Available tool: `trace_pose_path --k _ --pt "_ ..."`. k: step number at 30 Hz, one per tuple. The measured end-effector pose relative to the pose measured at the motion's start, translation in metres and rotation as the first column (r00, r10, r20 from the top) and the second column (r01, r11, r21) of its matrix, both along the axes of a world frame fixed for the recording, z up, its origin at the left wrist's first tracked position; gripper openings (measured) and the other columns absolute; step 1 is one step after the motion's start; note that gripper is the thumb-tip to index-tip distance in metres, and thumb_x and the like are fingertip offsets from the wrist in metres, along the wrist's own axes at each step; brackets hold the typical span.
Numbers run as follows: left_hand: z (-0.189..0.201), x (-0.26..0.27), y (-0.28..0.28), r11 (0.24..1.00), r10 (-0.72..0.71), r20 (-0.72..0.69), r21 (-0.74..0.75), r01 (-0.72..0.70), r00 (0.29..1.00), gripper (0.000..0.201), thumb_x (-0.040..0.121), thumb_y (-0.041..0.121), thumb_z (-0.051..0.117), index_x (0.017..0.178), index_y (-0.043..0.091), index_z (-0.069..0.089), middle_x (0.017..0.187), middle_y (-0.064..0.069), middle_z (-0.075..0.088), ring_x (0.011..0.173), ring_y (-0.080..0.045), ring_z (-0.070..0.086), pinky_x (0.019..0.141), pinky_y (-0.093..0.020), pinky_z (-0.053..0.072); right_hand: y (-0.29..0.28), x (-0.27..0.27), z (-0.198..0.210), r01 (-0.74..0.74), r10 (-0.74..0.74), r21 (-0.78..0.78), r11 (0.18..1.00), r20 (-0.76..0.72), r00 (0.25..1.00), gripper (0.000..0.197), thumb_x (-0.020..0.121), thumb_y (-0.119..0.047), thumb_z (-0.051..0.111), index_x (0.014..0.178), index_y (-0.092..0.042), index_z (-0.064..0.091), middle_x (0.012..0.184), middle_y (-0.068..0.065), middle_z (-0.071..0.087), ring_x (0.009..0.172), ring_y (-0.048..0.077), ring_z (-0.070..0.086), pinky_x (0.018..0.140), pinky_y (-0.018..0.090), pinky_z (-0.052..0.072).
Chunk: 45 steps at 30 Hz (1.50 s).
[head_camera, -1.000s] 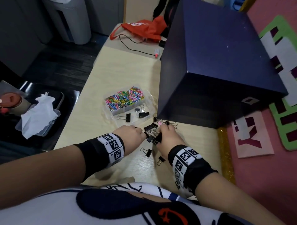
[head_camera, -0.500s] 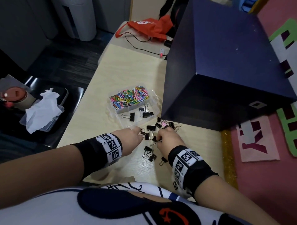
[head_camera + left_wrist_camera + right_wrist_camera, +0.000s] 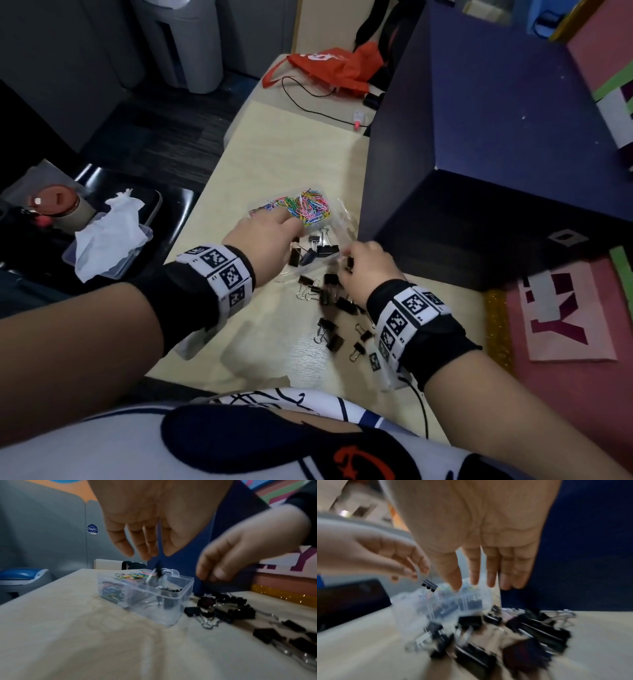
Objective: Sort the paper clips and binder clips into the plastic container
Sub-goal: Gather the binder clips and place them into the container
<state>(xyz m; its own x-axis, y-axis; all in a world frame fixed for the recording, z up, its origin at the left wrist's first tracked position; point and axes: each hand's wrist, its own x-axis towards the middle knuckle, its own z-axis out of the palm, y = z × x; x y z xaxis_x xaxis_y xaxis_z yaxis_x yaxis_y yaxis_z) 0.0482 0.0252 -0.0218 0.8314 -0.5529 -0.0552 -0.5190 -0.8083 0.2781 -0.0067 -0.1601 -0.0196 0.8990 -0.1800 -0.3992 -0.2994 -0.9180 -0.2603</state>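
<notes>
A clear plastic container [image 3: 339, 219] [image 3: 150, 609] stands on the pale table, with coloured paper clips [image 3: 308, 205] [image 3: 132, 576] in its far part and a few black binder clips [image 3: 322, 248] in its near part. My left hand [image 3: 274, 233] [image 3: 145, 553] hangs over it with relaxed fingers. One binder clip [image 3: 429, 586] [image 3: 157, 572] is in the air just under them, blurred. Several loose binder clips [image 3: 329, 298] [image 3: 226, 605] [image 3: 513, 635] lie beside the container. My right hand [image 3: 363, 263] [image 3: 488, 580] hovers above them with straight fingers, holding nothing.
A big dark blue box [image 3: 496, 154] stands close to the container's right side. A red bag [image 3: 329, 68] and a black cable [image 3: 308, 99] lie at the table's far end. Left of the table is a black tray with a tissue-filled tub [image 3: 109, 240]. A pink mat [image 3: 565, 377] lies on the right.
My left hand has gone from the clip pile forward to above the container, and a binder clip now falls from it. My right hand has stayed at the pile.
</notes>
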Motion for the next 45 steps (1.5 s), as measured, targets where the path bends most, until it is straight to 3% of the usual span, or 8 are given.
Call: trace_pose_path --k 5,13,20,25,31,37,42,45 --pt "-0.01 -0.02 -0.007 0.978 -0.188 -0.018 0.092 0.189 0.982 0.032 0.091 0.013 0.046 0.121 0.019 0.054 0.12 -0.003 0.05 0.106 -0.024 0.05 0.083 -0.037 0.048 -0.008 -0.028 -0.026 -0.025 0.001 -0.075 0.997 -0.295 0.955 0.089 0.078 -0.052 0.067 0.147 -0.042 0.012 0.157 -0.004 0.007 0.138 0.036 0.019 0.104 0.046 0.036" --pt "-0.031 -0.051 -0.035 0.858 -0.254 -0.254 0.387 0.339 0.933 0.06 0.085 0.0 0.052 0.14 0.01 0.031 0.128 -0.011 0.041 0.113 -0.028 0.046 0.084 -0.039 0.049 -0.011 -0.047 -0.038 -0.064 0.053 -0.064 0.996 -0.168 0.984 0.051 0.086 -0.042 0.06 0.131 -0.035 0.036 0.14 0.001 0.026 0.125 0.031 0.024 0.095 0.039 0.043" --pt "-0.033 -0.044 -0.034 0.823 -0.259 -0.263 0.444 0.354 0.93 0.049 0.073 -0.002 0.067 0.115 0.01 0.044 0.106 -0.011 0.047 0.093 -0.028 0.056 0.063 -0.035 0.044 -0.015 -0.054 -0.033 -0.115 0.111 -0.027 0.993 -0.107 0.988 0.036 0.086 -0.028 0.056 0.12 -0.021 0.047 0.138 0.001 0.029 0.125 0.03 0.025 0.094 0.037 0.04" --pt "-0.037 -0.045 -0.034 0.831 -0.258 -0.264 0.43 0.353 0.929 0.048 0.072 -0.004 0.066 0.112 0.01 0.043 0.099 -0.01 0.049 0.084 -0.028 0.058 0.057 -0.035 0.043 -0.021 -0.049 -0.036 -0.125 0.122 -0.05 0.991 -0.06 0.991 0.031 0.086 -0.009 0.05 0.115 -0.018 0.047 0.125 0.003 0.039 0.119 0.025 0.039 0.088 0.033 0.042" --pt "-0.028 -0.045 -0.036 0.865 -0.252 -0.259 0.371 0.337 0.932 0.024 0.087 0.003 0.045 0.111 0.008 0.044 0.104 -0.012 0.05 0.087 -0.029 0.056 0.063 -0.037 0.045 -0.023 -0.04 -0.035 -0.19 0.186 -0.087 0.978 -0.057 0.981 0.03 0.087 -0.022 0.054 0.117 -0.021 0.05 0.128 -0.001 0.047 0.12 0.022 0.04 0.095 0.034 0.039" --pt "-0.005 -0.028 -0.027 0.964 -0.188 -0.096 0.175 0.202 0.978 0.03 0.088 0.024 0.048 0.117 0.014 0.047 0.111 -0.005 0.052 0.096 -0.025 0.055 0.072 -0.036 0.048 -0.016 -0.032 -0.031 -0.224 0.22 -0.073 0.972 -0.051 0.974 0.031 0.084 -0.029 0.056 0.115 -0.025 0.051 0.119 0.0 0.052 0.114 0.025 0.046 0.093 0.036 0.042" --pt "0.0 -0.003 -0.008 0.999 -0.023 0.066 0.039 0.02 0.998 0.028 0.087 0.022 0.051 0.112 0.011 0.053 0.106 -0.011 0.055 0.095 -0.033 0.055 0.07 -0.041 0.048 -0.002 -0.017 -0.003 -0.097 0.037 0.157 0.983 0.345 0.938 0.025 0.087 -0.024 0.055 0.112 -0.02 0.055 0.112 -0.001 0.054 0.103 0.019 0.053 0.087 0.033 0.046" --pt "-0.004 -0.003 -0.006 0.997 -0.081 0.113 0.0 0.081 0.99 0.024 0.081 0.021 0.054 0.101 0.007 0.057 0.099 -0.015 0.055 0.087 -0.036 0.056 0.063 -0.044 0.051 -0.001 -0.006 0.006 -0.083 0.012 0.21 0.974 0.319 0.948 0.034 0.091 -0.021 0.051 0.125 -0.021 0.049 0.124 0.001 0.053 0.11 0.018 0.054 0.094 0.033 0.045"
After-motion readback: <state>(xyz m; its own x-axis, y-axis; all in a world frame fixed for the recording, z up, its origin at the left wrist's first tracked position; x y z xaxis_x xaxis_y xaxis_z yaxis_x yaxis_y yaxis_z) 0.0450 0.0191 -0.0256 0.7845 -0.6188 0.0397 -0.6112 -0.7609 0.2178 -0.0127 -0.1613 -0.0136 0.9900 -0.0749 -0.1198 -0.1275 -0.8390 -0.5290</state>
